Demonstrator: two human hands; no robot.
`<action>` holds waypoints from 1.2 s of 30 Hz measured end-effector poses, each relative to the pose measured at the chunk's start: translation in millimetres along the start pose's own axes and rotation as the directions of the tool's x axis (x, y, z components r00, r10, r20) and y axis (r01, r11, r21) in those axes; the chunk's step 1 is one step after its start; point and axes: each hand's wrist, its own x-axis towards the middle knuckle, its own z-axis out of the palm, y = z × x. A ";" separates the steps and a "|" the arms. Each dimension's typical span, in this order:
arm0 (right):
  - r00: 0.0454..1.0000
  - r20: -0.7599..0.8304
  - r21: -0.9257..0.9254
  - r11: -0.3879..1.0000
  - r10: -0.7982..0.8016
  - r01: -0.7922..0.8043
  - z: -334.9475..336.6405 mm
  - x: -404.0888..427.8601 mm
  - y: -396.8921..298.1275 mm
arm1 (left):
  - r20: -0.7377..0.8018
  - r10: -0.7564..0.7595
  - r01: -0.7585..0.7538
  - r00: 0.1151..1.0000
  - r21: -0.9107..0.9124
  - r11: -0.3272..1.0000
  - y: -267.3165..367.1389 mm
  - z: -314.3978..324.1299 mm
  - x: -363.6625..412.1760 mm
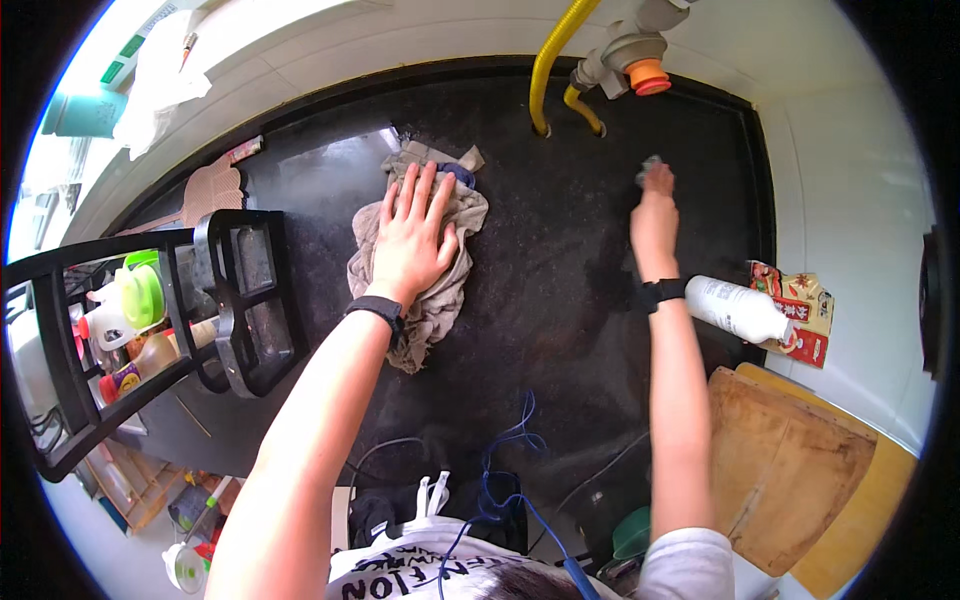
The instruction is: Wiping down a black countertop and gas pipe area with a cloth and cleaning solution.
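My left hand (416, 240) lies flat on a crumpled grey-brown cloth (442, 300), palm down with fingers spread. The cloth rests on a black countertop (547, 300), and a dark blue patch (459, 174) shows at its upper edge. Farther right, my right hand (655, 221) reaches towards the back of the counter, fingers bent over a small silvery-grey scouring pad (649, 166). Motion blurs that hand and the pad, so its exact material cannot be told. A white plastic bottle (739, 309) lies on its side beside my right wrist.
Yellow gas hoses (551, 67) enter holes in the counter below a pipe fitting (634, 56). A black rack (247, 300) with bottles stands left. Seasoning packets (806, 300) and wooden cutting boards (787, 465) are at right. A blue cable (517, 435) hangs before me.
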 end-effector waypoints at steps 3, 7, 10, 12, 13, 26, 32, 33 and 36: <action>0.956 0.051 0.202 0.940 -0.289 0.274 26.5 -71.1 -86.0 | 0.001 -0.011 0.011 1.000 0.031 0.999 -7.2 -0.9 -4.0; 0.917 0.082 0.286 0.891 -0.389 0.353 11.3 -80.2 -98.0 | 0.008 -0.027 0.027 1.000 0.066 0.997 -15.7 -2.5 -10.3; 0.986 -0.024 -0.014 0.986 -0.164 0.164 -5.1 -17.4 -8.4 | -0.019 -0.006 0.007 1.000 0.016 1.000 -2.0 2.5 -0.4; 0.989 -0.027 -0.073 0.987 -0.146 0.144 4.4 -23.9 -26.5 | -0.025 -0.008 0.008 1.000 0.013 1.000 -1.1 2.2 -1.0; 0.989 -0.052 0.256 0.955 -0.141 0.150 12.7 -42.7 -57.3 | -0.015 -0.012 0.013 1.000 0.032 0.999 -5.3 0.2 -3.6; 0.995 -0.080 -0.134 0.989 0.051 -0.062 0.0 50.1 56.6 | 0.019 -0.016 0.016 1.000 0.017 1.000 4.4 2.2 1.3; 0.923 -0.067 0.141 0.912 -0.380 0.386 35.3 -54.7 -93.9 | 0.046 -0.040 0.037 0.998 0.063 0.997 -11.5 -5.7 -6.1; 0.921 -0.007 0.194 0.903 -0.390 0.384 27.5 -55.9 -87.0 | 0.046 -0.039 0.036 0.998 0.068 0.997 -12.6 -4.8 -6.6; 0.991 -0.062 0.148 0.980 -0.123 0.131 7.4 -15.9 -15.3 | 0.037 -0.032 0.030 0.999 0.037 0.999 -5.2 -2.8 -1.0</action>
